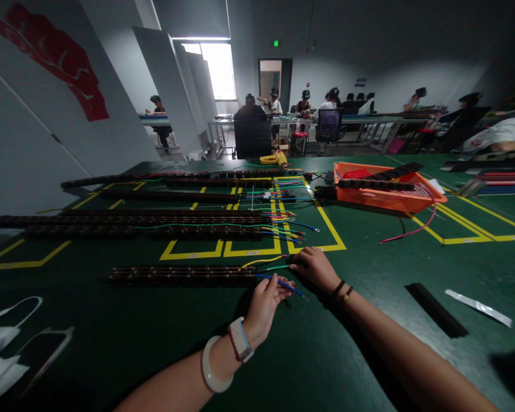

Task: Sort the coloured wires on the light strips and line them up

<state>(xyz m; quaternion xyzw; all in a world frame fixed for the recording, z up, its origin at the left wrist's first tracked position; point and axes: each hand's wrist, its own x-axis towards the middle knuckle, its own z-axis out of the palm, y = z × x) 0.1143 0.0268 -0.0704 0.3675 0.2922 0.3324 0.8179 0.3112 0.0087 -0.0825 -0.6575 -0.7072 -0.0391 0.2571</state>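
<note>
A dark, flat strip assembly (184,276) lies crosswise on the green table in front of me, with a yellow wire (264,261), a green wire (278,267) and a blue wire (283,281) leaving its right end. My left hand (264,303) has the blue wire between thumb and fingers; the wire's bare tip sticks out to the right. The fingers of my right hand (315,269) are pinched together at the end of the green wire, which they hide. Close to those fingertips lies the yellow wire's end.
Behind are more wired strips (154,217), a yellow heat gun (275,159) and an orange basket (369,200) holding dark strips. A black strip (435,309) and a white strip (478,308) lie at right. White bags (2,349) sit at left. People work at far tables.
</note>
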